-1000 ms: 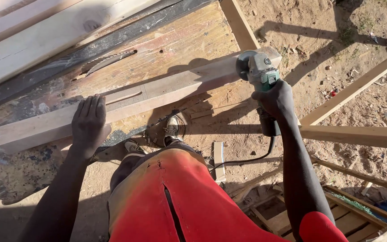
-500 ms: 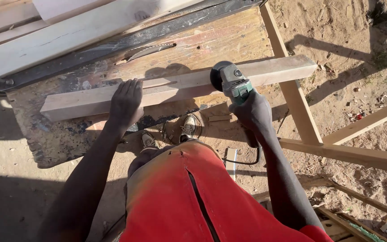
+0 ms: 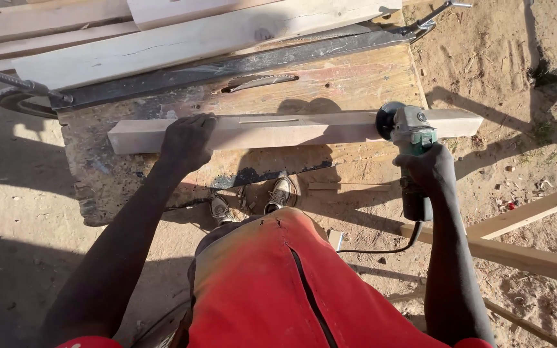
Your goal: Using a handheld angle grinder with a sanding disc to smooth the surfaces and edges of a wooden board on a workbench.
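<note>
Currently: two hands working one wooden beam on an outdoor saw surface.

Nearest, the right hand is closing fully around the green-and-grey angle grinder, its disc end touching the near face of the wooden beam toward the beam's right end; judging by the grip, the low hold on the body is steadying the tool. Its black cable is trailing down toward the sand. The left hand is lying flat, fingers spread, pressing on the beam's left part, holding nothing, likely pinning it against shifting. The beam is resting lengthwise across the worn surface. Beyond it, a circular saw blade is protruding through a slot, and pale planks are lying farthest. No labels or packages are legible.
</note>
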